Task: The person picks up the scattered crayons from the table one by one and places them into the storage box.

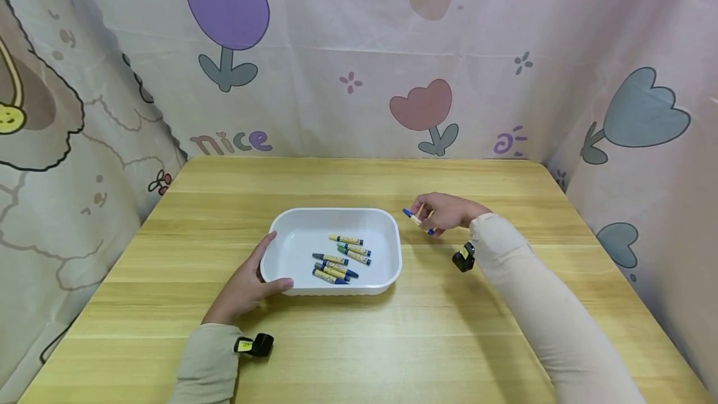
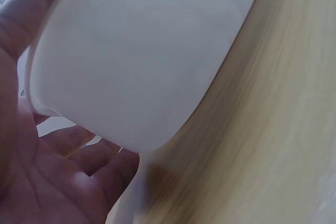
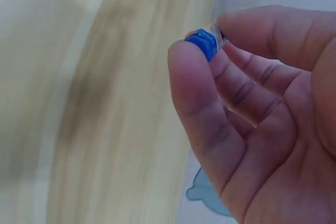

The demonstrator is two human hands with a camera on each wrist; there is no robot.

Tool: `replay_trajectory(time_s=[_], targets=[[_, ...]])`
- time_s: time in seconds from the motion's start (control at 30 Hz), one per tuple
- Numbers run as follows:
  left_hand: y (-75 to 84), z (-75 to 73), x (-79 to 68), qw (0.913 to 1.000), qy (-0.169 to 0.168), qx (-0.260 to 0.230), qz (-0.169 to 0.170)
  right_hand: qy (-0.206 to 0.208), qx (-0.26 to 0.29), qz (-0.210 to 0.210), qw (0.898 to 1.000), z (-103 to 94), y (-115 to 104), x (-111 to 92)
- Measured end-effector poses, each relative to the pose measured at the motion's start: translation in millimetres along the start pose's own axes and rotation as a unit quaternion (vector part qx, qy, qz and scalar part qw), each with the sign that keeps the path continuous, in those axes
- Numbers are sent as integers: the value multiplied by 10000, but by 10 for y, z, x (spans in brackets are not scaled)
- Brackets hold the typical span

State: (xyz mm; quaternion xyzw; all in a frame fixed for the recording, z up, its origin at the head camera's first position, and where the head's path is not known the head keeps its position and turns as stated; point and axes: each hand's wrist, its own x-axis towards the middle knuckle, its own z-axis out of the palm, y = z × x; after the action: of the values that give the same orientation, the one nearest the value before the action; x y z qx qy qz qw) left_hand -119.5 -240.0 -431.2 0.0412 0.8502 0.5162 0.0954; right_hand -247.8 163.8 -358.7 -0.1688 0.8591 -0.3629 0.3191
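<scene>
A white plastic tray [image 1: 300,229] stands at the middle of the table. Several crayons [image 1: 335,260] with yellow wrappers and green, grey or blue tips lie loosely inside it. My left hand [image 1: 244,285] grips the tray's left end, thumb over the near corner of the rim. In the left wrist view, the tray's outer wall [image 2: 136,61] sits between thumb and fingers. To the right of the tray, my right hand [image 1: 447,211] pinches a blue crayon [image 1: 407,212] between thumb and fingertips, above the table. Its blue end [image 3: 203,43] shows in the right wrist view.
The wooden table [image 1: 359,341] reaches back to a hanging cloth [image 1: 325,111] printed with flowers, with more cloth on both sides. Black wrist cameras [image 1: 261,345] are strapped to both sleeves.
</scene>
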Motion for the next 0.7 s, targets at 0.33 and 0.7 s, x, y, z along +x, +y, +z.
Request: replay_trajectory(time_s=[0.33, 0.7], targets=[[4, 1, -5, 10000, -10, -21, -24, -104, -66, -254, 9996, 70, -324, 120], [24, -4, -11, 10000, -19, -44, -29, -269, -227, -261, 9990, 242, -621, 350]])
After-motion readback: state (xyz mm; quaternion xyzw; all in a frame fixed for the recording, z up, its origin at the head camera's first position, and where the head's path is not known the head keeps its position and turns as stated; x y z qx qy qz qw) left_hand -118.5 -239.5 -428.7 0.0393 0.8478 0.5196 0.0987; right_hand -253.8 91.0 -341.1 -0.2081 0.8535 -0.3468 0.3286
